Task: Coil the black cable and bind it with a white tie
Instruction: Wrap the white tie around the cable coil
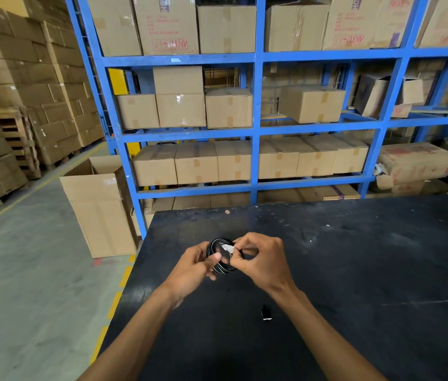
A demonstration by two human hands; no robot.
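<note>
Black cable point(221, 257), already coiled, is held above the table point(354, 270) in the left hand point(195, 266), whose grip curls round the coil's 9 o'clock side. White tie point(228, 248) sits at the coil's 1 o'clock, pinched by the right hand point(261, 259), the nearer one for wrapping it.

A: State the work surface.
B: A black bench point(354, 270), matte, with pale scuffs and scattered light specks.
A: Items lying directly on it?
B: One small black piece with a white edge point(266, 314), near the front. A tan speck point(227, 212) sits by the far edge.
</note>
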